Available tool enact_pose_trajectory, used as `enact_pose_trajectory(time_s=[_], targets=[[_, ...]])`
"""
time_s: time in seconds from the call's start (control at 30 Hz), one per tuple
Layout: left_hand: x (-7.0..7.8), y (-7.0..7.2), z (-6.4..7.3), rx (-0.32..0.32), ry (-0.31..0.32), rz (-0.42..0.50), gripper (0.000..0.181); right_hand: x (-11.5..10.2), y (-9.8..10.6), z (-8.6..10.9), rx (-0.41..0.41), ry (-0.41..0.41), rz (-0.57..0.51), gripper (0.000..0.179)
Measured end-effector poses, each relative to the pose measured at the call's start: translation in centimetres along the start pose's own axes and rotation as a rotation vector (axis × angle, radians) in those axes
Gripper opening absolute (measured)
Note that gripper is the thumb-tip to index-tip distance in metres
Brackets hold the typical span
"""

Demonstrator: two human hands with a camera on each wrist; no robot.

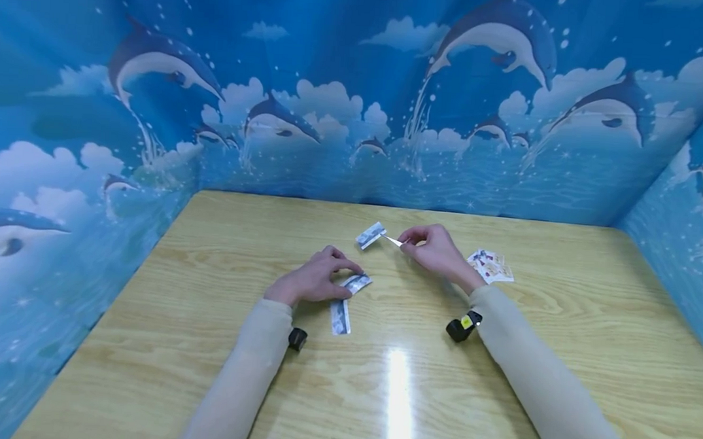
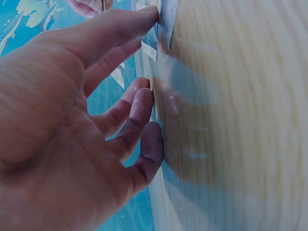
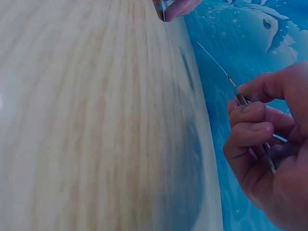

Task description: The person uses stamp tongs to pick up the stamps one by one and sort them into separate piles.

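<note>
In the head view my left hand [image 1: 315, 278] pinches a small blue-grey printed card [image 1: 358, 283] between thumb and index finger, low over the table. The other fingertips [image 2: 153, 137] rest at the tabletop in the left wrist view. Below that card lies a similar card [image 1: 340, 318], its upper end by the thumb. My right hand [image 1: 435, 251] grips slim metal tweezers [image 3: 236, 89] in curled fingers. At their tip is another blue-grey card [image 1: 371, 235], seen beyond the left hand.
Several colourful printed cards [image 1: 491, 266] lie together beside the right wrist. The wood-grain table [image 1: 206, 318] meets a blue dolphin-print curtain [image 1: 331, 146] at its back and sides. Black wrist cameras hang under both sleeves [image 1: 257, 346].
</note>
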State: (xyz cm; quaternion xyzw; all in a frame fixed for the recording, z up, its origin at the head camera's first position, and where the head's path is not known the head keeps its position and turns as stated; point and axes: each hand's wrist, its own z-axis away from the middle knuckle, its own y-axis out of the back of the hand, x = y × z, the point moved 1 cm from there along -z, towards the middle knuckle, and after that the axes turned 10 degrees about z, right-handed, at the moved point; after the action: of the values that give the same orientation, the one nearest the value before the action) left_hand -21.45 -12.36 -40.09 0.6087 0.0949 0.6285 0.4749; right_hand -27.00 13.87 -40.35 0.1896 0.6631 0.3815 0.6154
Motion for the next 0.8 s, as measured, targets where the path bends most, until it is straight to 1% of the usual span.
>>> enact_pose_trajectory(time_s=[0.13, 0.23, 0.37, 0.57, 0.7, 0.8], targets=[[0.0, 0.1, 0.0, 0.003, 0.004, 0.009, 0.047, -0.4, -0.4, -1.0, 0.008, 0.020, 0.008, 0.022], [0.0, 0.2, 0.1, 0.001, 0.002, 0.014, 0.046, -0.6, -0.6, -1.5, 0.008, 0.019, 0.009, 0.023], [0.1, 0.2, 0.1, -0.001, 0.005, 0.017, 0.045, -0.8, -0.7, -1.9, 0.005, -0.006, 0.006, 0.023], [0.1, 0.2, 0.0, -0.004, 0.021, 0.022, 0.045, -0.4, -0.7, -2.2, -0.006, -0.072, 0.009, 0.022], [0.1, 0.1, 0.0, -0.004, 0.034, 0.023, 0.045, -0.2, -0.6, -2.0, -0.016, -0.104, 0.029, 0.022], [0.0, 0.0, 0.0, -0.003, 0.033, 0.021, 0.044, -0.2, -0.5, -1.7, -0.020, -0.115, 0.038, 0.022]])
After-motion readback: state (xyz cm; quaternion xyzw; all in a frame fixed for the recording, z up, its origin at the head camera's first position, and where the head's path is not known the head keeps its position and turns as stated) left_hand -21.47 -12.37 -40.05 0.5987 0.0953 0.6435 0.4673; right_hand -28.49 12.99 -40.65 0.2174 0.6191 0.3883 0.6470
